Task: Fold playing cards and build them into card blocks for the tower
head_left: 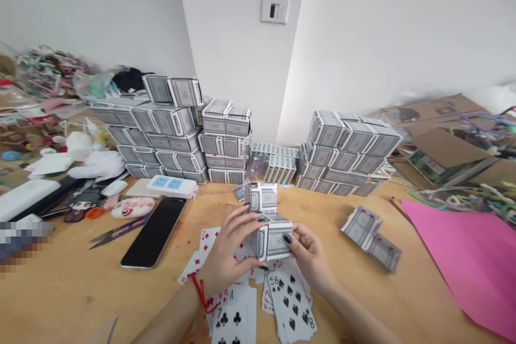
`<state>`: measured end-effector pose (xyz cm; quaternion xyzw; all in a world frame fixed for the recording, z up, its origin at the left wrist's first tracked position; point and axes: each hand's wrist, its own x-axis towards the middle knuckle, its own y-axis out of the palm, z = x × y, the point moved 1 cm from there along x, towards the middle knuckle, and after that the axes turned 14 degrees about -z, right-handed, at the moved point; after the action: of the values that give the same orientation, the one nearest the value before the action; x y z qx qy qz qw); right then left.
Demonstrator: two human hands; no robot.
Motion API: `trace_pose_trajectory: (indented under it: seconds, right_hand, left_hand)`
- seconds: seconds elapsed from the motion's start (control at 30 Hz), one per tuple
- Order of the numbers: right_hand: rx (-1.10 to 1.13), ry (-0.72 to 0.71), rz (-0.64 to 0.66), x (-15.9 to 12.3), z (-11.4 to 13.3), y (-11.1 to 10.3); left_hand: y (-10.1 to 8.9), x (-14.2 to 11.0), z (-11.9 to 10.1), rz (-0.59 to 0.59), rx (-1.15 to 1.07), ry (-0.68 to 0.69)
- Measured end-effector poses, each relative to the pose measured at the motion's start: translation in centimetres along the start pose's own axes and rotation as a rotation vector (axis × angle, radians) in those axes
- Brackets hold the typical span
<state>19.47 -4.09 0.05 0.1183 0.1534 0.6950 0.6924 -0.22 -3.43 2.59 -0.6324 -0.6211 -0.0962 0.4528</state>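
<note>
As the head view shows at lower centre, the left grip and right grip are both clamped on a folded-card block, fingers and thumbs against its sides. Below it, loose playing cards lie on the bench; stacked card blocks stand left of centre, a black phone at lower left.

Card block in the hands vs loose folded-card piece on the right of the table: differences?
Support: the card block is held between the left hand and right hand; the loose piece lies on the tabletop, untouched.
Shape: the card block looks boxy; the loose piece looks like two offset parts.
Marks: the loose piece shows small red marks; none show on the card block.
Shared: grey patterned faces, white edging.
</note>
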Motion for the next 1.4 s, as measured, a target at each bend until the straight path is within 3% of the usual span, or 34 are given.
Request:
trace_pose_trajectory:
  seconds: [0.17,0.4,1.07,1.4]
  right_hand:
    - [0.033,0.018,0.024,0.2,0.0,-0.1]
    - [0.069,0.058,0.176,-0.1,0.7,0.6]
    - [0.132,0.14,0.159,0.0,-0.2,0.2]
    - [0.125,0.196,0.166,-0.3,0.1,0.3]
  left_hand:
    - [0.2,0.0,-0.5,-0.021,0.014,-0.035]
    - [0.5,-0.2,-1.0,0.01,0.024,-0.037]
    - [1.1,-0.7,-1.6,-0.022,0.06,-0.092]
    - [1.2,-1.2,-0.9,0.034,0.032,-0.05]
